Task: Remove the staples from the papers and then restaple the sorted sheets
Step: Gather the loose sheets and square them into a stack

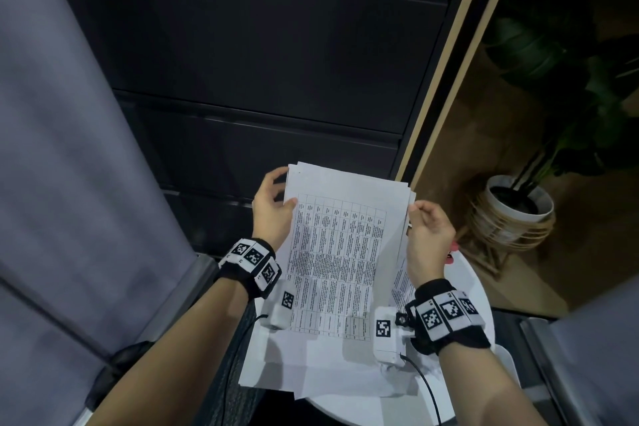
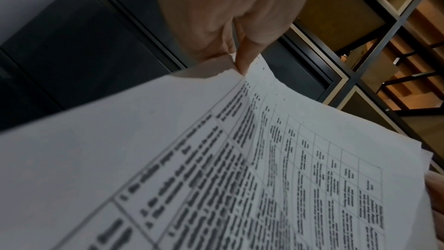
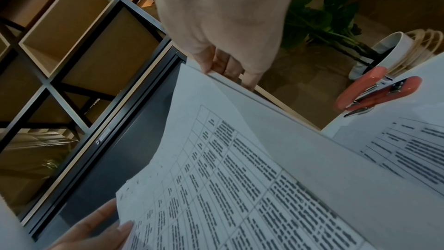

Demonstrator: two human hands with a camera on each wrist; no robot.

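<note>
Fingers (image 1: 292,203) – thin printed sheets (image 1: 339,252)

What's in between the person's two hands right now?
A stack of printed sheets spans the gap: the left hand grips one side edge, the right hand the other, seen clearest in the head view.
</note>
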